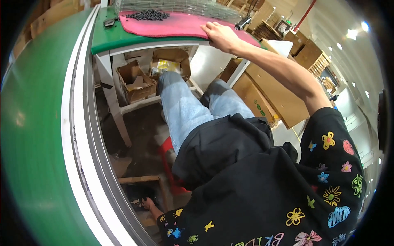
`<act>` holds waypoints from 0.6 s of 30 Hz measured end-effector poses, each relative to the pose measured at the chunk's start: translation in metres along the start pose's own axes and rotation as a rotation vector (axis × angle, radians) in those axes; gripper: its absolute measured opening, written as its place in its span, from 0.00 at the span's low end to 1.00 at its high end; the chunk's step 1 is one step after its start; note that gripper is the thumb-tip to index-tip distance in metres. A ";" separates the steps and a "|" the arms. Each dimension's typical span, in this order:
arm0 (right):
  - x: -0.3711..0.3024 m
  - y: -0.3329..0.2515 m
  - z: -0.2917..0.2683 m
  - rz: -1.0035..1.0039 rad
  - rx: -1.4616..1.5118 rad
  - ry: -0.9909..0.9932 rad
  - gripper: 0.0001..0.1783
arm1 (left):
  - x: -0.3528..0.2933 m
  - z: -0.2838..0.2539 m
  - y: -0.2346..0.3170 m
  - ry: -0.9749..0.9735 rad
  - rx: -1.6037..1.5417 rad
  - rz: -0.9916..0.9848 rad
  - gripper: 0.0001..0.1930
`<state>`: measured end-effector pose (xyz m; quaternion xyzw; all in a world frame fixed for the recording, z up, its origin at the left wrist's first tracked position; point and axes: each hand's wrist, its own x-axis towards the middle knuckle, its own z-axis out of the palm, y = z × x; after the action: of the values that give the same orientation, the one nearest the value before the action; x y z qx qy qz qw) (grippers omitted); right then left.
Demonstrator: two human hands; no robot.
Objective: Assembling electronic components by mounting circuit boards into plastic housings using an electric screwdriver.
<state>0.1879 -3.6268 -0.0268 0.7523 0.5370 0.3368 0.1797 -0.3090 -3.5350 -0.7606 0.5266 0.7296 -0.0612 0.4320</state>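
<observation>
Down at the lower left, my left hand (pixel 148 203) reaches into a cardboard box (pixel 139 179) on the floor. Dark contents fill that box, and the fingers look curled among them; what they hold, if anything, is too small to make out. My right arm stretches up to the worktable, where my right hand (pixel 220 36) rests at the front edge of a pink mat (pixel 164 29). Its fingers are bent and close together on the mat, hiding whatever may be under them. A heap of small black pieces (pixel 148 15) lies on the mat's far left.
A green conveyor-like surface (pixel 37 123) with a white rail (pixel 76 123) runs along my left. Open cartons (pixel 133 84) stand under the table by my knees. Clear containers (pixel 176 10) line the table's back. Large cardboard (pixel 262 96) stands at the right; a red stool (pixel 167 160) is below me.
</observation>
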 end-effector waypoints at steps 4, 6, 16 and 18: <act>-0.001 -0.001 -0.001 0.015 0.019 -0.025 0.32 | 0.010 0.003 -0.007 -0.047 -0.028 0.130 0.22; -0.001 -0.001 -0.005 0.025 0.029 -0.041 0.32 | 0.002 0.012 -0.002 0.013 -0.113 0.158 0.20; 0.005 -0.005 -0.005 0.035 0.071 -0.049 0.31 | -0.003 0.042 -0.003 0.038 0.005 0.394 0.22; 0.005 -0.005 -0.005 0.052 0.072 -0.058 0.31 | -0.021 0.081 -0.063 0.133 -0.011 0.443 0.20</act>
<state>0.1821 -3.6209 -0.0247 0.7813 0.5237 0.2999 0.1595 -0.3138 -3.6217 -0.8189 0.6743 0.6235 0.0737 0.3888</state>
